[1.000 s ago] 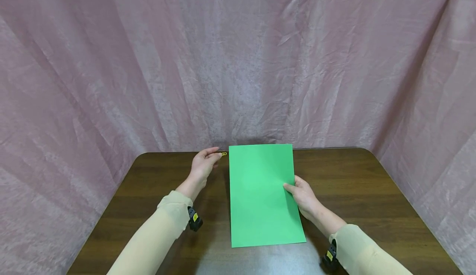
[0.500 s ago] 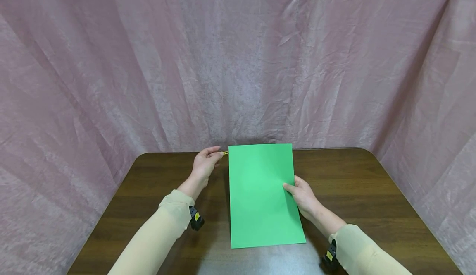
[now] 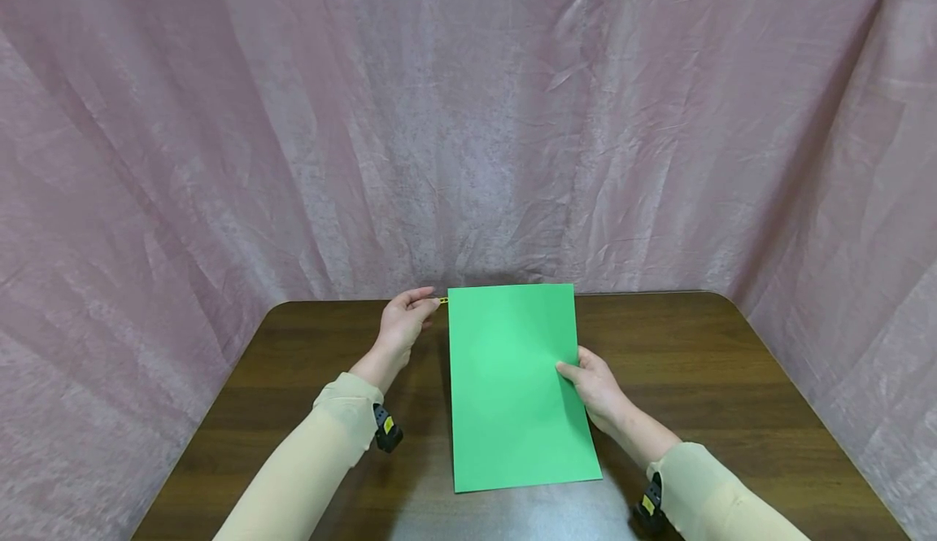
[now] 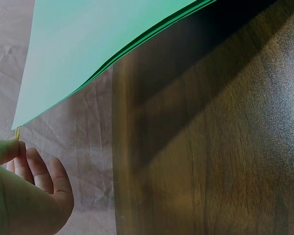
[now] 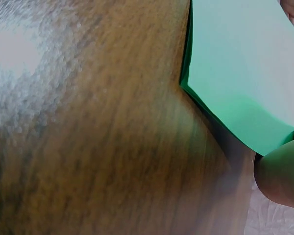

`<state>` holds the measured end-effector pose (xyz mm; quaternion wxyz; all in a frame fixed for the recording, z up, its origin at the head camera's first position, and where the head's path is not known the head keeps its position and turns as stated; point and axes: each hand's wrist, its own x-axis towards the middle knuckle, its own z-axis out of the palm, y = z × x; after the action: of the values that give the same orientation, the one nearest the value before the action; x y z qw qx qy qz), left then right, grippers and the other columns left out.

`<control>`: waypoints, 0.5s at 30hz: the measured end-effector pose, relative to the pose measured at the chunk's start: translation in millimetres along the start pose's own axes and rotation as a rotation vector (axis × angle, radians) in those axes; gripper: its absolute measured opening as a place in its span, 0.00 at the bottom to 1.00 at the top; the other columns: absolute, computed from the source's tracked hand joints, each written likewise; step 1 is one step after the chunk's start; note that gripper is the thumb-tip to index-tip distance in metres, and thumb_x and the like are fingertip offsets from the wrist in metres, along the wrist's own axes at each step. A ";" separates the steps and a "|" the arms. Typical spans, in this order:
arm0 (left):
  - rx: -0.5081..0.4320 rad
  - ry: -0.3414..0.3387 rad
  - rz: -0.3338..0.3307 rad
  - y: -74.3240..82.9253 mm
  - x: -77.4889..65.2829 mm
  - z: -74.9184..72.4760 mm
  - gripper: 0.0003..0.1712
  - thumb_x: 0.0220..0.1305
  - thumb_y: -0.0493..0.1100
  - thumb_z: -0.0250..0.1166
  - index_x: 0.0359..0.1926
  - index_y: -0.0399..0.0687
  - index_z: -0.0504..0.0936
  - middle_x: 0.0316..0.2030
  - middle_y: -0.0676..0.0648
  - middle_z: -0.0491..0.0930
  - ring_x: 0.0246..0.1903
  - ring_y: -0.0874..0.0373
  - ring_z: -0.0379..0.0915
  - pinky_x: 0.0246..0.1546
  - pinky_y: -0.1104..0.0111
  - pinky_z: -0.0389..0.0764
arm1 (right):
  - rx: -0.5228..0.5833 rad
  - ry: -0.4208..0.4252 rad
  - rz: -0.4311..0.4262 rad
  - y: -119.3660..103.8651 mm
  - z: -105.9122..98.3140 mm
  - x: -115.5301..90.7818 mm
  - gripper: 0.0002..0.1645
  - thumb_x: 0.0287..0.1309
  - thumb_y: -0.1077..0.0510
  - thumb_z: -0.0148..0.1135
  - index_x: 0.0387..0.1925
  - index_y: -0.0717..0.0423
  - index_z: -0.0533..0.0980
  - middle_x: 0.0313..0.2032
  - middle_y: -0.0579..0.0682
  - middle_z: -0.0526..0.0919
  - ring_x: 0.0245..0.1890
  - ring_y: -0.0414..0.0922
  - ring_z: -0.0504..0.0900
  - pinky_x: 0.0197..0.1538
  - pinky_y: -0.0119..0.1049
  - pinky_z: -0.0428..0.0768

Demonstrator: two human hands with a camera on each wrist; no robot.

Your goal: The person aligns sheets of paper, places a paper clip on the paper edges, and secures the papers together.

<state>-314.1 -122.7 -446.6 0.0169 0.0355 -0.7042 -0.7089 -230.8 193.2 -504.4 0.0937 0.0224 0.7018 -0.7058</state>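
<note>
Several green paper sheets (image 3: 516, 386) are held together in a stack above the table, their layered edges showing in the left wrist view. My right hand (image 3: 602, 388) grips the stack by its right edge, thumb on top. At the far left corner, my left hand (image 3: 401, 325) pinches a small yellow paper clip (image 4: 17, 131) between thumb and forefinger. The clip's free end meets the corner of the paper (image 4: 44, 73); whether it has slipped over the sheets I cannot tell. The other fingers of the left hand are loosely bent.
A dark brown wooden table (image 3: 695, 362) lies beneath, with a glossy light patch near its front. Pink velvety curtains (image 3: 468, 118) hang behind the table's far edge and along the sides. A black camera (image 3: 388, 429) sits on the left wrist.
My left hand has moved slightly right, bringing the paper clip from just beside the stack to its corner. The stack has shifted a touch left and toward me; the right hand keeps its grip.
</note>
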 end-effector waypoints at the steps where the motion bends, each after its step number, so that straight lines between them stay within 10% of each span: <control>1: 0.000 0.000 0.003 -0.1 0.2 0.1 0.24 0.70 0.37 0.66 0.65 0.36 0.77 0.43 0.47 0.85 0.36 0.60 0.79 0.56 0.50 0.77 | 0.000 -0.001 -0.001 0.4 -0.2 0.2 0.24 0.79 0.62 0.48 0.69 0.67 0.64 0.48 0.59 0.83 0.41 0.48 0.85 0.43 0.43 0.84; 15: 0.008 0.005 -0.003 0.4 -1.2 0.5 0.23 0.70 0.37 0.66 0.64 0.37 0.78 0.42 0.48 0.84 0.41 0.53 0.80 0.54 0.54 0.79 | -0.005 0.002 -0.001 4.8 1.5 2.5 0.24 0.78 0.62 0.49 0.69 0.66 0.65 0.49 0.59 0.83 0.40 0.48 0.85 0.42 0.43 0.84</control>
<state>-312.9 -122.2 -446.2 0.0176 0.0385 -0.7071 -0.7058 -232.3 191.4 -509.5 0.0928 0.0224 0.7038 -0.7040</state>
